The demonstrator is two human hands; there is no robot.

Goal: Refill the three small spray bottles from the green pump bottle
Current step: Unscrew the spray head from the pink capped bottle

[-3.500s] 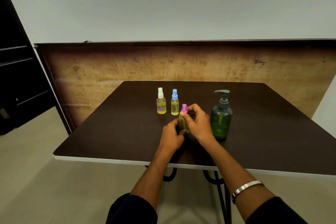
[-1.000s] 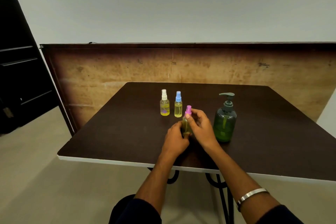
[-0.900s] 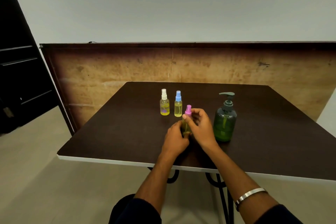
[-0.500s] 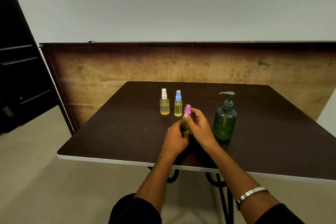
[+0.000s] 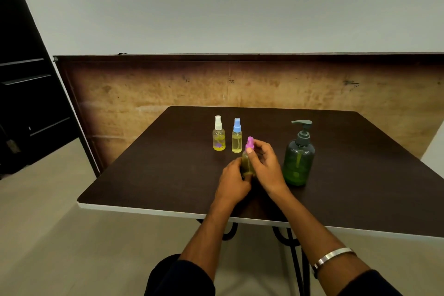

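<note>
A small spray bottle with a pink cap (image 5: 247, 162) stands near the middle of the dark table (image 5: 156, 170). My left hand (image 5: 231, 184) grips its body from the left. My right hand (image 5: 265, 167) pinches the pink cap (image 5: 249, 143) between thumb and fingers. Behind them stand a white-capped spray bottle (image 5: 218, 134) and a blue-capped spray bottle (image 5: 237, 136), both holding yellow liquid. The green pump bottle (image 5: 298, 155) stands upright just right of my right hand, not touched.
A worn brown board (image 5: 168, 84) stands upright behind the table. A dark shelf unit (image 5: 26, 94) is at the far left. The table's white front edge (image 5: 144, 210) is close to me, with floor below.
Both hands stay on the pink-capped bottle. My right fingers have shifted slightly around the cap; the bottle itself has hardly moved.
</note>
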